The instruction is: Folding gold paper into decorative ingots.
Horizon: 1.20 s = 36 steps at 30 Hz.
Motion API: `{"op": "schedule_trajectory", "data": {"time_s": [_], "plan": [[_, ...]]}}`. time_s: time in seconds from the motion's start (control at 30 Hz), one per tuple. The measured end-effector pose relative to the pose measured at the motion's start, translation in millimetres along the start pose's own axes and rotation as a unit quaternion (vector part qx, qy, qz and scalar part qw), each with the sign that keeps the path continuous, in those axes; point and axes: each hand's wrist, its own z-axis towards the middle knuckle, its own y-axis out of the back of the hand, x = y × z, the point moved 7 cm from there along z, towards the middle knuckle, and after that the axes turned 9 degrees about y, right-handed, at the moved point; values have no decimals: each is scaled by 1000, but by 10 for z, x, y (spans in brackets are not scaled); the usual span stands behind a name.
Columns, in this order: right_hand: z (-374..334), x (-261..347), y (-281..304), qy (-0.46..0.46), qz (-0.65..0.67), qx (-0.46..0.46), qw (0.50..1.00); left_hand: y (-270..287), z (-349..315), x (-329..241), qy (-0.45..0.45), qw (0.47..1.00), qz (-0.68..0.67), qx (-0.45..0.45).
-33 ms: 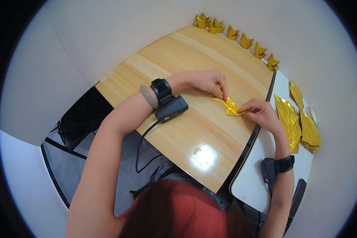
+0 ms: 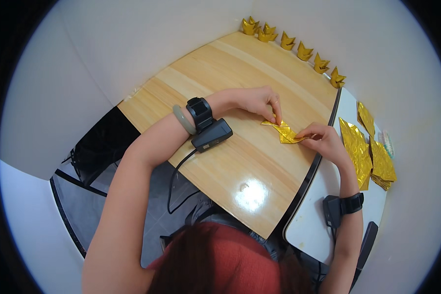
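Observation:
A piece of folded gold foil paper (image 2: 287, 134) lies on the wooden table, stretched as a narrow slanting strip between my hands. The fingertips of my left hand (image 2: 262, 103) press together on its far left end. At the near right end, my right hand (image 2: 323, 139) pinches the other tip between thumb and fingers. Creases show along the middle of the strip. My fingers hide both of its ends in part.
Several folded gold paper shapes (image 2: 304, 51) stand along the back wall. Stacked gold foil sheets (image 2: 356, 152) rest on the white table (image 2: 306, 230) at the right. A black device (image 2: 212, 134) with a cable hangs from my left wrist, and another (image 2: 332, 210) sits by my right.

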Motion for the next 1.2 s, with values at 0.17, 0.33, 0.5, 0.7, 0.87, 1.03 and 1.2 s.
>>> {"op": "schedule_trajectory", "data": {"time_s": [0.17, 0.33, 0.5, 0.7, 0.87, 1.03, 1.2], "plan": [[16, -97, 33, -24, 174, -98, 980, -22, 15, -55, 33, 999, 12, 2], [77, 120, -134, 44, 10, -157, 987, -34, 8, 49, 51, 998, -33, -1], [14, 276, -174, 170, -246, -141, 944, -50, 45, 32, 84, 996, -16, 4], [-4, 478, -238, 205, -322, -126, 915, -42, 38, 33, 76, 995, -69, 18], [25, 499, -291, 205, -318, -123, 917, -35, 30, 86, 76, 994, -73, 24], [61, 241, -242, 70, -195, -151, 967, -26, 18, 77, 73, 994, -77, 13], [98, 88, -259, 42, -80, -132, 987, -37, 6, 36, 87, 996, -32, 13]]}}
